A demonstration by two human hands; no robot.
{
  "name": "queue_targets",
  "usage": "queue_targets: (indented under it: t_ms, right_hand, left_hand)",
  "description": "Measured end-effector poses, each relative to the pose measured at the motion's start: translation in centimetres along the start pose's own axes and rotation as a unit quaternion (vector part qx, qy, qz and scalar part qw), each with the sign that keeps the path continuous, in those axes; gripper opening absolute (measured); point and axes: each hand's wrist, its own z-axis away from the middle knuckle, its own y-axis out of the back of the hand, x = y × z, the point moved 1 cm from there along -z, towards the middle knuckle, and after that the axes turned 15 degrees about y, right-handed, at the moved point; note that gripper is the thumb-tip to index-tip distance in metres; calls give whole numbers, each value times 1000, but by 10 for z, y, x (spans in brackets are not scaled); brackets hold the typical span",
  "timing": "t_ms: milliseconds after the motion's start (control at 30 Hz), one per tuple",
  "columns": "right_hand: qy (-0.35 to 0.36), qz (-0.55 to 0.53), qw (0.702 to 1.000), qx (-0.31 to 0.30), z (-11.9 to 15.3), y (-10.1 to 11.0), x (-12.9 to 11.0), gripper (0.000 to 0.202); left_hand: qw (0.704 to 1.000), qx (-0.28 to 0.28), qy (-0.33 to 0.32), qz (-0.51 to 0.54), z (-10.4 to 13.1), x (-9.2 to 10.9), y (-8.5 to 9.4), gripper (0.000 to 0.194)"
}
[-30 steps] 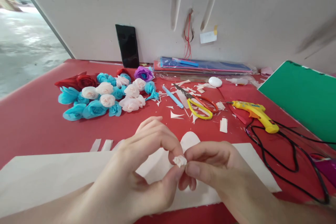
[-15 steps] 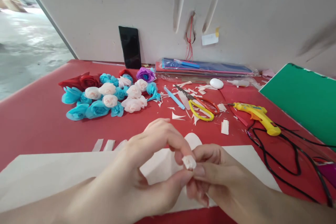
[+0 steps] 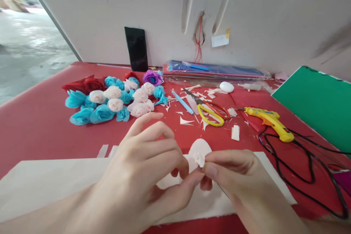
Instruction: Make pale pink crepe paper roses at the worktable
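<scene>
A small pale pink paper rose [image 3: 198,158] is pinched at its base between the thumb and fingertips of my right hand [image 3: 233,175]. A thin dark stem slants down below that hand. My left hand [image 3: 149,164] is open beside the flower, fingers curled and spread apart. Its thumb tip reaches the base of the rose, and whether it presses there I cannot tell. Behind the rose lies a pale rounded paper petal [image 3: 201,145]. Under both hands stretches a sheet of pale paper [image 3: 55,179], partly covered by my left forearm.
Finished paper flowers [image 3: 101,114] in blue, pink, red and purple cluster at the left. Scissors [image 3: 210,117], a light blue pen [image 3: 182,102] and paper scraps lie mid-table. To the right are a yellow glue gun [image 3: 270,120], its black cord [image 3: 276,166] and a green board [image 3: 315,102].
The left index finger has lifted off the rose and moved left, and the left fingers have spread. My right hand still grips the flower, now a little higher and more exposed.
</scene>
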Motion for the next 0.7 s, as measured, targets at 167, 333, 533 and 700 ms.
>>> queue_targets:
  t_ms: [167, 333, 533, 700]
  right_hand:
    - [188, 179, 965, -29, 0, 7, -11, 20]
    - [392, 259, 881, -48, -4, 9, -21, 32]
    - [454, 263, 847, -86, -7, 8, -18, 35]
    - [472, 274, 831, -112, -7, 11, -16, 36]
  left_hand:
    - [961, -66, 181, 199, 6, 1, -8, 19]
    - [785, -231, 323, 477, 15, -2, -14, 17]
    - [654, -269, 355, 611, 14, 2, -17, 14]
    - [624, -285, 374, 624, 12, 8, -15, 14]
